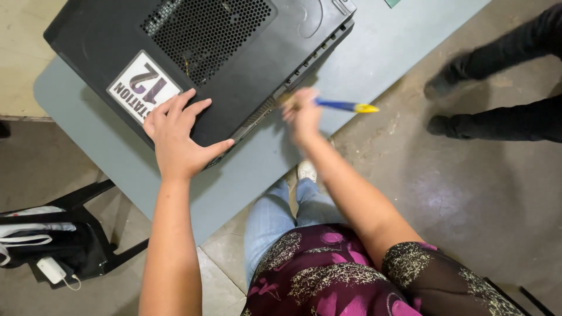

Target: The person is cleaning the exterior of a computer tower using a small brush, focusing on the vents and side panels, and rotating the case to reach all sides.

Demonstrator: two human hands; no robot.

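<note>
- Left hand (175, 137): lying flat, fingers spread wide open, pressing on the near corner of the black computer case (199, 52), holding nothing, just touching the top panel.
- Right hand (301, 114): looking blurry, closed tight around a screwdriver (345, 106) with a blue and yellow handle, handle end pointing toward 3 o'clock.
- Right hand sitting right beside the case's side edge, at about 3 o'clock from the left hand.
- Screwdriver tip: hiding behind the fingers, so cannot tell what it is touching.
- Black computer case: lying on its side on the grey table (374, 52), filling the 12 o'clock part of the view.
- Round-holed vent grille (205, 32): sitting in the case's top panel, at 12 o'clock from the left hand.
- White sticker (143, 85): sticking to the panel, just beside the left fingertips at 11 o'clock.
- Black bag (44, 243): resting on a dark chair down at 8 o'clock.
- Another person's dark shoes and legs (497, 93): standing on the floor at 2 o'clock, well apart from the table.
</note>
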